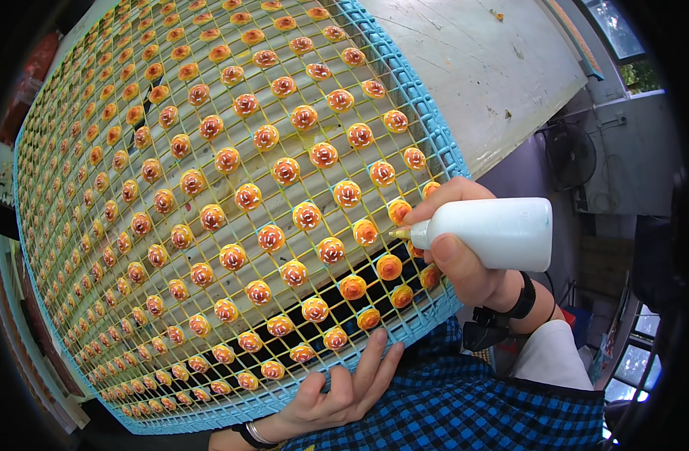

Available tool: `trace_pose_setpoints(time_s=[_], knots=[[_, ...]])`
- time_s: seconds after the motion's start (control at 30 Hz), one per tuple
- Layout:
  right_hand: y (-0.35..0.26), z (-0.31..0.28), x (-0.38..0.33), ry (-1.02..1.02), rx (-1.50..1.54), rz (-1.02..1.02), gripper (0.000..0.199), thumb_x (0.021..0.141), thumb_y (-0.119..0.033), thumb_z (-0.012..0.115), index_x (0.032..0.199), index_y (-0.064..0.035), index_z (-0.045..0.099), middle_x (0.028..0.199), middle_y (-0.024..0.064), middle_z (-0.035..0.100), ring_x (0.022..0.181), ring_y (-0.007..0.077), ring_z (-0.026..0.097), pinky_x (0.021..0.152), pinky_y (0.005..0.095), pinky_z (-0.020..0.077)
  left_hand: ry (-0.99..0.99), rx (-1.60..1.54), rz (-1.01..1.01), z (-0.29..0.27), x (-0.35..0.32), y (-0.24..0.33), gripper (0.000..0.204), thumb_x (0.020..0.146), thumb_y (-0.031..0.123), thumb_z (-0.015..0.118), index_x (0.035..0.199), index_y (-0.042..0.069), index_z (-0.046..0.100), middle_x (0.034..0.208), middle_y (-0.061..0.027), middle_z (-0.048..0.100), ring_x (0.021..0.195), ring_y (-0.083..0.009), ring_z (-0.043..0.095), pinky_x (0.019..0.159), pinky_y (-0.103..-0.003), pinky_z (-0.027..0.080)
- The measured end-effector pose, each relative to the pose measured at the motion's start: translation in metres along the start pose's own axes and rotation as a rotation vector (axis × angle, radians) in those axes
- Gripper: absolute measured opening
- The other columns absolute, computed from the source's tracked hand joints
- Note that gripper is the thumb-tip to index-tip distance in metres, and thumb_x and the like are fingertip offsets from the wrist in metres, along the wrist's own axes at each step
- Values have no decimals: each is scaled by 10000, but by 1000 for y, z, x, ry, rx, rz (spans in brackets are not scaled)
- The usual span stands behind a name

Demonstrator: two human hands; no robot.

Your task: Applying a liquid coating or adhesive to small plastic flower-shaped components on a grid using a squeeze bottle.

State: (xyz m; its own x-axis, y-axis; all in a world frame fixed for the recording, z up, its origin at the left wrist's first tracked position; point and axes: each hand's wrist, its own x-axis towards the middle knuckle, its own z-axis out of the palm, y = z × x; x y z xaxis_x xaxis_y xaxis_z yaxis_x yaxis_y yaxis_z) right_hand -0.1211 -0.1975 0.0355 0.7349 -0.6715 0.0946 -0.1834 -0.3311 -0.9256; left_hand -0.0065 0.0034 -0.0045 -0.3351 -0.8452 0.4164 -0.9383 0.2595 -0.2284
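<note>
My right hand (464,255) is wrapped round a white squeeze bottle (502,233) with a narrow yellowish nozzle. The bottle lies almost level, its tip pointing left over small orange-brown, flower-like pieces (365,232) near the right side of a mesh tray (437,128). Many pieces on the tray carry white marks; several by the lower right corner, such as this plain orange piece (389,267), have none. At the tray's near blue rim, my left hand (348,387) rests with its fingers stretched out and apart, fingertips on the rim, holding nothing.
The tray's yellow grid spreads far to the left, covered in rows of pieces. Beyond its right rim stands a pale, stained tabletop (472,68). A dark fan (571,154) is at the right. Blue-black checked cloth (434,398) covers my lap.
</note>
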Motion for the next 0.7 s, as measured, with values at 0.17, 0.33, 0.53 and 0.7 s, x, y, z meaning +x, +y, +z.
trace_pose_setpoints(time_s=[0.17, 0.33, 0.53, 0.7], knots=[[0, 0, 1, -9, -3, -3, 377, 866, -357, 531, 956, 8, 526, 733, 57, 575, 610, 65, 515, 565, 212, 424, 11, 2, -1, 2, -1, -1, 328, 877, 324, 447, 1153, 263, 613, 1165, 85, 616, 785, -106, 327, 644, -236, 259], [3, 2, 0, 28, 68, 12, 346, 857, -321, 556, 945, 13, 536, 780, 84, 587, 633, 97, 539, 587, 233, 448, 8, -8, -13, 1, 0, 0, 319, 868, 310, 468, 1146, 268, 617, 1162, 86, 617, 776, -102, 326, 648, -232, 264], [3, 4, 4, 84, 1, -145, 99, 777, -65, 664, 810, 10, 609, 757, 100, 591, 668, 200, 588, 576, 300, 468, 3, -7, -4, -1, 3, -2, 324, 861, 306, 480, 1155, 269, 610, 1162, 90, 616, 765, -102, 327, 657, -241, 270], [3, 5, 6, 88, 14, -169, 96, 787, -66, 664, 811, 7, 606, 729, 80, 587, 624, 159, 580, 549, 274, 458, 11, -5, 12, -1, 6, -8, 328, 862, 312, 478, 1160, 265, 605, 1165, 90, 614, 766, -103, 326, 667, -250, 273]])
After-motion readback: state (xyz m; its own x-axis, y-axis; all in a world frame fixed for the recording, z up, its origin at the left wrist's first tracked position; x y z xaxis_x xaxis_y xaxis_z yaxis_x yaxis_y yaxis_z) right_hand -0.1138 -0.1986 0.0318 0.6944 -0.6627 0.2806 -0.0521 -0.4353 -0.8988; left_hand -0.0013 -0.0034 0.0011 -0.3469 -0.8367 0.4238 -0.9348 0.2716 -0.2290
